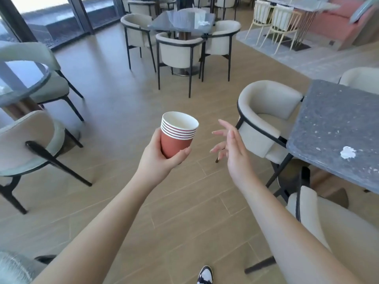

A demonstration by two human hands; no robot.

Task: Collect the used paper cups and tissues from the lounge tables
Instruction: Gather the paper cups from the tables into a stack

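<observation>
My left hand (pixel 159 158) grips a stack of several nested red paper cups (pixel 178 136) with white insides, held upright over the wooden floor at the centre of the view. To the right of the stack my right hand (pixel 229 149) hangs open, fingers spread, holding nothing. A crumpled white tissue (pixel 347 152) lies on the grey stone table (pixel 332 119) at the right. More white tissue (pixel 203 22) rests on the dark glossy table (pixel 176 22) at the back.
Beige armchairs with black legs surround each table, one (pixel 264 117) close to my right hand and one (pixel 26 144) at the left beside a round glass table (pixel 18 87). A wide strip of wooden floor (pixel 114 89) runs ahead. My shoe (pixel 205 274) shows at the bottom.
</observation>
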